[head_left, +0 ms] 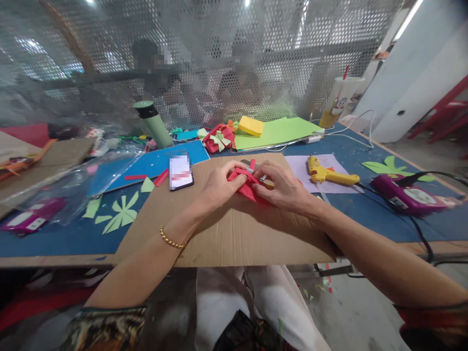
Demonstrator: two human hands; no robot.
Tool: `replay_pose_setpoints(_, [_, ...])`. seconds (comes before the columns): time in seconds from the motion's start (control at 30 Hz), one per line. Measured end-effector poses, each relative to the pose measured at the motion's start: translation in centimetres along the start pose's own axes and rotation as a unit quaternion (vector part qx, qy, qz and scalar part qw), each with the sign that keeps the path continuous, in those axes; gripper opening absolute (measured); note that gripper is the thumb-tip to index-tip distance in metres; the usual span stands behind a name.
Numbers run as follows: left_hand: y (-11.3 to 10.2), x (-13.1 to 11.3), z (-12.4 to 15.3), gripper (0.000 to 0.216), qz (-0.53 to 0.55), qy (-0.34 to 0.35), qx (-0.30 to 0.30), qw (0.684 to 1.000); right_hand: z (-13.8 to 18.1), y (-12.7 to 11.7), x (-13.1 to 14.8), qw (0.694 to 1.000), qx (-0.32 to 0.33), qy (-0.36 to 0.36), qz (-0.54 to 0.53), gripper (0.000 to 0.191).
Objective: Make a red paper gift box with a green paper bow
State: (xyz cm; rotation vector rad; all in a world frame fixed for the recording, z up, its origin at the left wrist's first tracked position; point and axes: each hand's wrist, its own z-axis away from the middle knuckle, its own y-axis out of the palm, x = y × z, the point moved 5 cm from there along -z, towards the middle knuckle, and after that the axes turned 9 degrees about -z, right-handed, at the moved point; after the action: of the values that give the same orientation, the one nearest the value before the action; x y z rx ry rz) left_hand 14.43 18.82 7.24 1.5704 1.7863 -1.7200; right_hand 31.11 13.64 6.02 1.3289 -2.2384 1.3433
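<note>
Head view — red paper [247, 187] pinched between both hands.

Left hand [218, 187] and right hand [284, 189] meet at centre, fingers bent, pinching.

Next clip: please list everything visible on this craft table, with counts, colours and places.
red folded paper piece: one, red, pinched between both hands
brown cardboard sheet: one, brown, front centre, under the hands
black-edged phone: one, far left corner of the cardboard
yellow plastic glue gun: one, yellow, right of the hands
purple plastic tool with black cord: one, purple, far right
pale green cylindrical bottle: one, green, back left
light green paper leaf cutouts: several, green, left of the cardboard
red paper flower with green bow: one, back centre
yellow sticky-note block: one, yellow, beside the flower
left hand: one, gripping the paper, gold bead bracelet on its wrist
right hand: one, gripping the paper
</note>
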Motion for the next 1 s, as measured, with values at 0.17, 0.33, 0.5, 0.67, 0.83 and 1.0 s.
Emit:
replay_pose_setpoints(0.17, [-0.1, 0.0, 0.2, 0.019, -0.003, -0.006, -0.012, 1.000, 0.2, 0.2, 0.3, 0.999, 0.009, 0.023, 0.033, 0.007])
replay_pose_setpoints(0.33, [-0.1, 0.6, 0.0, 0.022, -0.004, -0.016, -0.034, 0.999, 0.5, 0.2, 1.1, 0.996, 0.015, -0.027, 0.085, 0.011])
replay_pose_setpoints(0.5, [-0.3, 0.9, -0.2, 0.023, -0.016, -0.016, -0.065, 0.998, 0.8, 0.1, 1.7, 0.984, 0.001, -0.062, 0.165, 0.012])
replay_pose_setpoints(0.67, [-0.7, 0.8, -0.1, 0.023, -0.020, -0.003, -0.101, 0.995, 0.9, 0.2, 1.2, 0.978, -0.009, -0.052, 0.200, 0.008])
replay_pose_setpoints(0.83, [-0.7, 0.7, -0.2, 0.027, -0.037, -0.002, -0.097, 0.995, 0.7, 0.5, 0.4, 0.980, 0.003, -0.032, 0.196, 0.007])
replay_pose_setpoints(1.0, [-0.6, 0.5, -0.1, 0.027, -0.039, 0.002, -0.085, 0.996, 0.6, 0.7, 0.0, 0.985, 0.025, 0.011, 0.173, 0.006])
